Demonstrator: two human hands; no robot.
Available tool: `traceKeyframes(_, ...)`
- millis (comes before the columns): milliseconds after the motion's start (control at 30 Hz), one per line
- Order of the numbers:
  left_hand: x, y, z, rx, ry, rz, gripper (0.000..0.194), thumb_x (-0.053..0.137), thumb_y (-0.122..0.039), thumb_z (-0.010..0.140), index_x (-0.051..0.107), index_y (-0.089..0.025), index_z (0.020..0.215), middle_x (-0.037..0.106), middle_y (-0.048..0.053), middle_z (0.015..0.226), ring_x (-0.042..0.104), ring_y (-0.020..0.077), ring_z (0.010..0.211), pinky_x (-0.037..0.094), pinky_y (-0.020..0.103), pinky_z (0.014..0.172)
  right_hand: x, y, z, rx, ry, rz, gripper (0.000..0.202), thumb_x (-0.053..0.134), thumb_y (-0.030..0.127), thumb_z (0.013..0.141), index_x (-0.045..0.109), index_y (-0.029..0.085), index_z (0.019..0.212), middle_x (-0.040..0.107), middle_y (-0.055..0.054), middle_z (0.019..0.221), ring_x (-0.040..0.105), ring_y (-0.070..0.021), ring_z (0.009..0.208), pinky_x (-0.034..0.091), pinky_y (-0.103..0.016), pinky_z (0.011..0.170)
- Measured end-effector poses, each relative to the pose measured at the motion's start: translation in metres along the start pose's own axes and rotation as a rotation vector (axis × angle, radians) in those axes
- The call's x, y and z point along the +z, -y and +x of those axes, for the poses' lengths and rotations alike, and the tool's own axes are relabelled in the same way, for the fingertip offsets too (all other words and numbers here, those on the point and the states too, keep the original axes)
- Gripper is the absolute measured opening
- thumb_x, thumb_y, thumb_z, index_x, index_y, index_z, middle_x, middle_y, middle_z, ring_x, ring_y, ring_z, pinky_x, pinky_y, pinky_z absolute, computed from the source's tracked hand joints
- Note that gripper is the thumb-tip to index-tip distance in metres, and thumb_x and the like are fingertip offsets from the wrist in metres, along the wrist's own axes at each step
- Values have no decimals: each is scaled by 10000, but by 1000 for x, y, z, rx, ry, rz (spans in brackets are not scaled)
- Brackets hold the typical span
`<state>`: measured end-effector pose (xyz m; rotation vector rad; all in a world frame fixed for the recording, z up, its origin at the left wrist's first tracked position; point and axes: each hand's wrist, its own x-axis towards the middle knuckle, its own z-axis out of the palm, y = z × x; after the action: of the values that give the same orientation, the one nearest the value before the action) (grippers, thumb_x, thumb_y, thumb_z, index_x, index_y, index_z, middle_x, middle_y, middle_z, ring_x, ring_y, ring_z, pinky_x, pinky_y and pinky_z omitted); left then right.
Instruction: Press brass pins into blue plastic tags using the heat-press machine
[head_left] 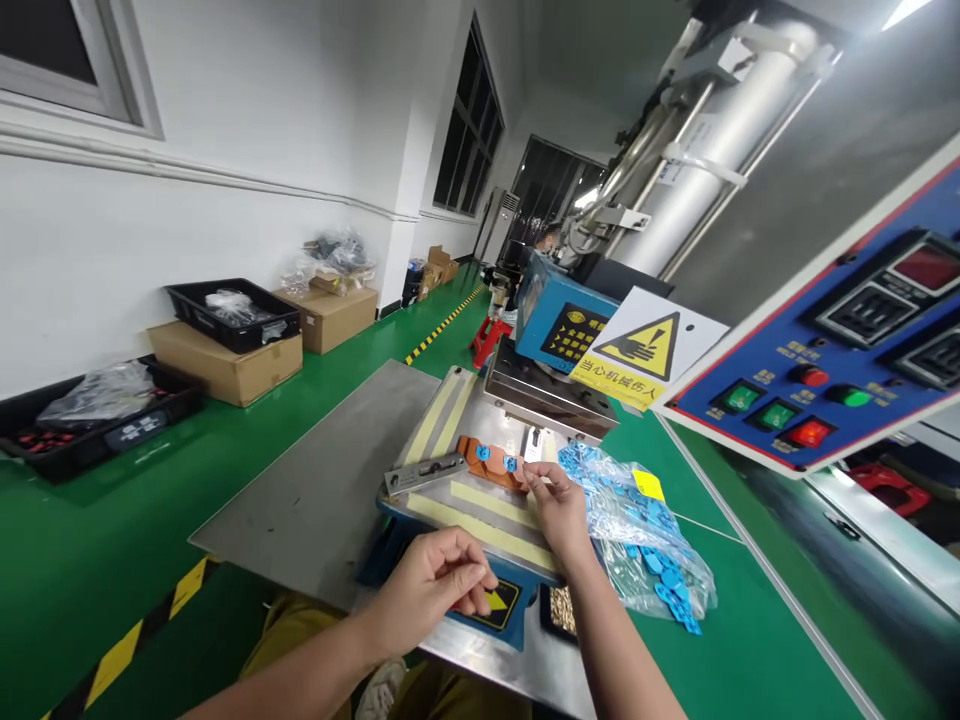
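An orange-brown fixture block (491,462) lies on the machine's metal plate, carrying two small blue plastic parts (511,464). At its right end is my right hand (561,505), thumb and fingertips pinched together over the block; whatever is between them is too small to make out. My left hand (439,585) is held in front of the plate's near edge, its fingers curled in against the thumb. Its contents, if any, are hidden. A slotted metal bar (425,474) sits against the block's left side. Below my right forearm, a dark tray holds small brass-coloured pieces (562,610).
Over the plate hangs the press head (551,390), beside a hand-hazard sign (649,345). A control panel (817,370) juts in at right. Clear bags of blue parts (652,540) lie right of the plate. Cartons (225,365) and black crates line the left wall.
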<state>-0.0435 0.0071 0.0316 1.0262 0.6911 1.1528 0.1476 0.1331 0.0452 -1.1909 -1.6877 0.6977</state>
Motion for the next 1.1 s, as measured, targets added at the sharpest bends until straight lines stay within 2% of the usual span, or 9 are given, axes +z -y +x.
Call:
traceKeyframes(67,-6,-6,-4,9,0,94,399,648,-520,808,576,-129,844,690,96,826,629,126,633,453,205,559,5,-2,9,-81,7,-115,235,577,402,829,683,199,780,679,-67,821,604,-211,780,469,-351,722)
traceKeyframes(167,-18,-19,-7,53,-38,276,318,569,-454,869,612,-139,868,689,80,748,627,144,632,476,228,588,12,-2,15,-218,-2,-272,222,538,351,862,691,209,786,676,-75,852,592,-225,842,467,-375,781)
traceKeyframes(300,-38,-43,-2,210,-148,573,188,555,-323,879,662,-178,826,679,42,729,620,154,684,446,222,630,19,-2,14,-346,-41,-399,244,491,303,916,699,198,844,675,-95,905,578,-231,882,475,-387,798)
traceKeyframes(400,-48,-62,12,316,-200,744,145,566,-274,862,668,-198,793,672,20,770,592,149,703,409,218,641,20,-4,12,-425,-65,-470,245,463,247,936,694,198,869,668,-90,895,564,-227,875,479,-387,794)
traceKeyframes(533,-51,-76,42,361,-155,908,148,538,-222,848,666,-198,779,663,17,801,576,154,734,394,231,669,20,-3,11,-518,-65,-579,269,427,171,945,690,197,897,655,-86,879,539,-223,863,478,-372,773)
traceKeyframes(700,-53,-75,90,315,-76,1085,151,534,-170,830,669,-187,763,669,28,827,583,177,779,388,254,720,22,3,8,-582,-26,-764,260,441,75,912,691,143,935,634,-103,858,500,-238,850,465,-361,749)
traceKeyframes(833,-55,-68,122,290,-42,1165,163,542,-114,810,685,-169,752,674,47,811,570,179,763,376,267,713,22,4,6,-624,-9,-791,253,454,65,908,687,134,976,635,-105,885,492,-235,869,468,-344,764)
traceKeyframes(967,-56,-58,142,293,-21,1191,169,552,-101,795,696,-169,739,647,44,739,528,164,673,343,272,647,20,4,5,-615,-14,-752,276,439,93,924,696,168,990,641,-95,879,501,-230,861,476,-347,737)
traceKeyframes(1100,-56,-52,149,292,-10,1245,173,550,-128,796,697,-184,723,639,45,741,523,174,686,339,279,635,20,5,3,-583,-27,-727,285,439,111,927,710,178,985,644,-95,867,510,-230,842,484,-358,713)
